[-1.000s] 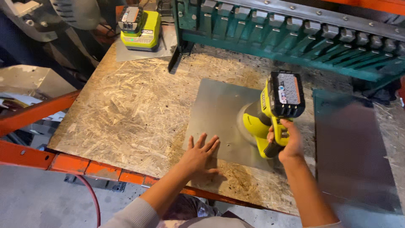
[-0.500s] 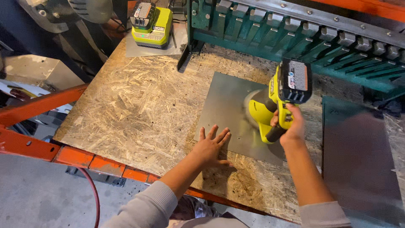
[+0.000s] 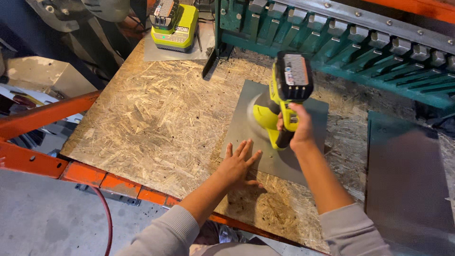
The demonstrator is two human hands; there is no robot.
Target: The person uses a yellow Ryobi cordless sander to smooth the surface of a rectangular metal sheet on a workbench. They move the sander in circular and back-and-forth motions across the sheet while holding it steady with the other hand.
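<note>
- Right hand (image 3: pixel 297 129) fingers clamped on yellow plastic sander (image 3: pixel 279 102), its pad blurred on the sheet.
- Left hand (image 3: pixel 238 163) flat, fingers spread apart, pressing the near corner of flat square grey metal sheet (image 3: pixel 246 128).
- Sheet lies on rough chipboard bench (image 3: pixel 142 118).

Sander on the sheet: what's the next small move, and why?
Probably sweep the sander slowly toward the sheet's far right part. The right hand grips it over the sheet's middle, its pad blurred, while the left hand lies flat on the near edge, pinning the sheet to the bench.
</note>
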